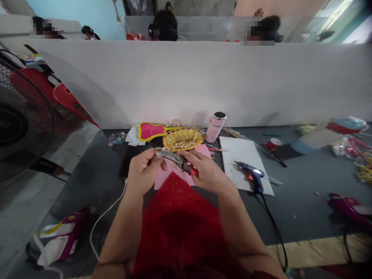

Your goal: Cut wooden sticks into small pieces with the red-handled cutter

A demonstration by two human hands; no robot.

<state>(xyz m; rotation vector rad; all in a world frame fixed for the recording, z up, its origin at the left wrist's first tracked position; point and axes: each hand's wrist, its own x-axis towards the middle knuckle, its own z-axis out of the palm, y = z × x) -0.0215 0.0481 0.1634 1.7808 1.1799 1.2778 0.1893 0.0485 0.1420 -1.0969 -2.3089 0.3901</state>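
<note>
My right hand [209,170] is closed around the red handles of a pair of pruning shears [174,157], whose metal jaws point left. At the tip of the jaws, my left hand [142,168] pinches something too small to make out. Just beyond my hands sits a yellow woven basket [183,132] with several small pale beads or pieces inside. Under the shears lies a pink sheet [161,179] with a few beaded bits on it. A red cloth [180,209] spreads in front of me, sprinkled with small pale scraps.
Right of the basket stands a pink flask [215,128]. A blue glue gun [252,173] rests on a white board [232,149], its cord trailing down. A pink-and-yellow paddle shape [151,131] lies at left. A fan [20,120] stands left; a white partition [186,81] closes the back.
</note>
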